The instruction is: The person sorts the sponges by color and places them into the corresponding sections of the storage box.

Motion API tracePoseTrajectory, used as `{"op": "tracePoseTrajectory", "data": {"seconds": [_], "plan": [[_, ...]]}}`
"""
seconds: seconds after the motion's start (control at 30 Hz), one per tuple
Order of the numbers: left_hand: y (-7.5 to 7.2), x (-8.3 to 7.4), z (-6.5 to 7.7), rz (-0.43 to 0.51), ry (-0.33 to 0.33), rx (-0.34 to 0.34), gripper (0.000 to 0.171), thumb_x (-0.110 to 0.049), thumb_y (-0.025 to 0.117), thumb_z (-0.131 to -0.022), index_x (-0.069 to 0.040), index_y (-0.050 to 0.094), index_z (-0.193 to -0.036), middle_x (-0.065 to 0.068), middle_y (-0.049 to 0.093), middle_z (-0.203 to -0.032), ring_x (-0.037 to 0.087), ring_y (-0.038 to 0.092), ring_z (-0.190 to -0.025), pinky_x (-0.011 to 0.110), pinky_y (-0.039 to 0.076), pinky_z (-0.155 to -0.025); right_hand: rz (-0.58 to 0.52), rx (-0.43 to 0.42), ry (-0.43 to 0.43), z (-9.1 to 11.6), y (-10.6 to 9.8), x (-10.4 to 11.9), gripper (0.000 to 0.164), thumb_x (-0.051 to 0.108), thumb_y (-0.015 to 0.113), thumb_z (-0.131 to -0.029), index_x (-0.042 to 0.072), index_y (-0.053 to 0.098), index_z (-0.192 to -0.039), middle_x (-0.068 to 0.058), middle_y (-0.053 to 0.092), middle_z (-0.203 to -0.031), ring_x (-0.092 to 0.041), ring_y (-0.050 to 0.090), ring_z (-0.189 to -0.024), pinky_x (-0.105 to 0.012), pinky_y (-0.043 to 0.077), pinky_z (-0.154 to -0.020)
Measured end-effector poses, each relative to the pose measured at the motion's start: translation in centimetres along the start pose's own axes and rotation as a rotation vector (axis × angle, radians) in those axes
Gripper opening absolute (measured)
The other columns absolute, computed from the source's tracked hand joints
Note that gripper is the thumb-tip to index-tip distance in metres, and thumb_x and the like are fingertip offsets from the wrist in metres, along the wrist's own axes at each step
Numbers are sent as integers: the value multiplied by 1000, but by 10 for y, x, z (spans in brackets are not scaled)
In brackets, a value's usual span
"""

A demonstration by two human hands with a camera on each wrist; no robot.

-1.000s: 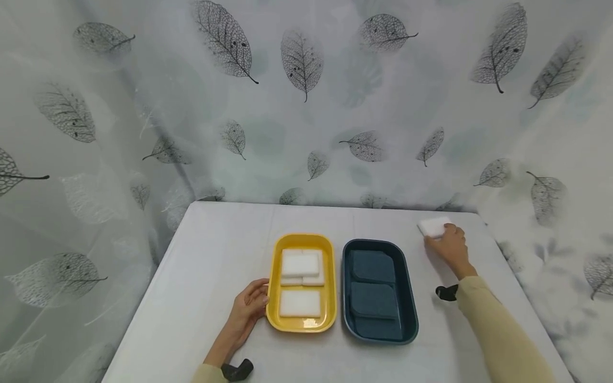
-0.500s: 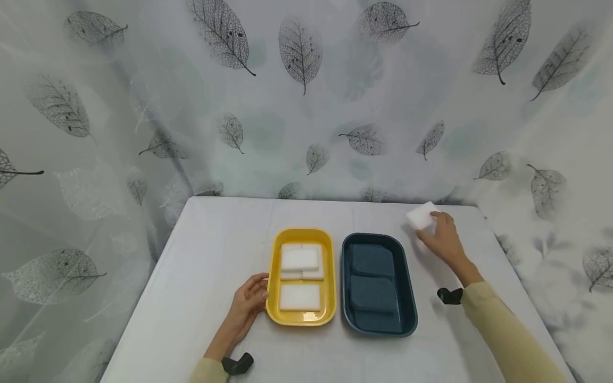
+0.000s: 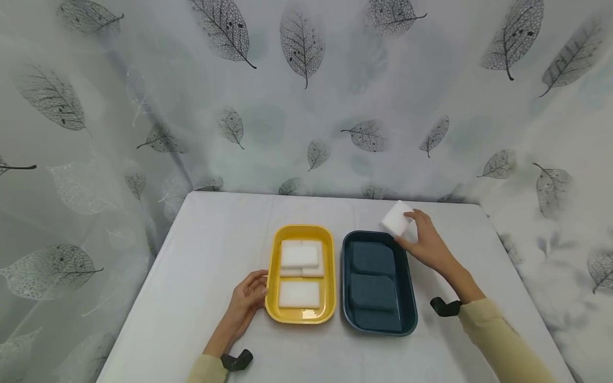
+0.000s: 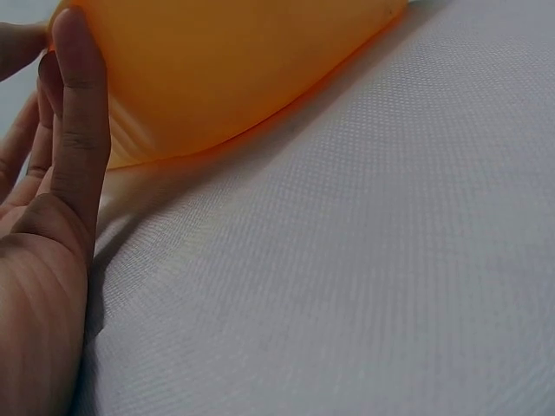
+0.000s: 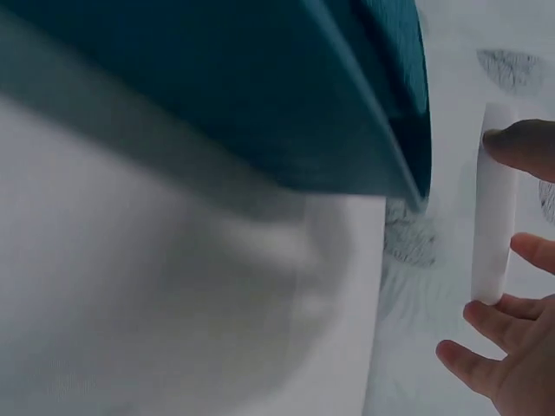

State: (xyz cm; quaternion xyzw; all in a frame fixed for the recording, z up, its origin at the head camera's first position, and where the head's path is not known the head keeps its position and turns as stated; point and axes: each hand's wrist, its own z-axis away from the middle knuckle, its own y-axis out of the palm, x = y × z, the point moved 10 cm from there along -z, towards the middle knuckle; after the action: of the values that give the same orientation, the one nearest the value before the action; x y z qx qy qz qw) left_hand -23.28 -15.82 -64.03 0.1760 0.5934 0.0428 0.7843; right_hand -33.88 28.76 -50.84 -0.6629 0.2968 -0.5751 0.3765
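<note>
My right hand holds a flat white sponge block by its edges, thumb on one side and fingers on the other. The block is tilted and hangs at the far right corner of the dark blue tray. In the right wrist view the white block shows edge-on between thumb and fingers. My left hand grips the left side of the yellow tray, thumb against its outer wall in the left wrist view. Several white blocks lie inside the yellow tray, one stacked over others.
Dark blue rectangular shapes with rounded corners lie in the bottom of the blue tray. Both trays stand side by side on a white-covered table. A leaf-patterned curtain hangs behind the table and along its sides.
My right hand has lifted the white block from the table's far right and carried it left to the blue tray's far corner. The left hand stays at the yellow tray.
</note>
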Motion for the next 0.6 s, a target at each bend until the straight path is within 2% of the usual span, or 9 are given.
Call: {"op": "tracePoseTrajectory", "data": {"seconds": [0.3, 0.6], "plan": [[2, 1, 0, 16, -18, -10, 47, -5, 64, -98, -6, 49, -142, 3, 65, -122, 12, 67, -103, 26, 61, -81, -11, 96, -152, 17, 23, 52, 81, 31, 78, -93, 0, 35, -155, -30, 24, -167, -53, 32, -150, -73, 37, -115], [-1, 4, -1, 8, -22, -15, 46, -4, 63, -99, -7, 49, -142, 3, 65, -121, 12, 67, -103, 26, 62, -79, 58, 128, -288, 33, 34, 102, 76, 36, 80, -90, 10, 43, -152, -19, 32, -166, -44, 47, -142, -67, 45, -111]]}}
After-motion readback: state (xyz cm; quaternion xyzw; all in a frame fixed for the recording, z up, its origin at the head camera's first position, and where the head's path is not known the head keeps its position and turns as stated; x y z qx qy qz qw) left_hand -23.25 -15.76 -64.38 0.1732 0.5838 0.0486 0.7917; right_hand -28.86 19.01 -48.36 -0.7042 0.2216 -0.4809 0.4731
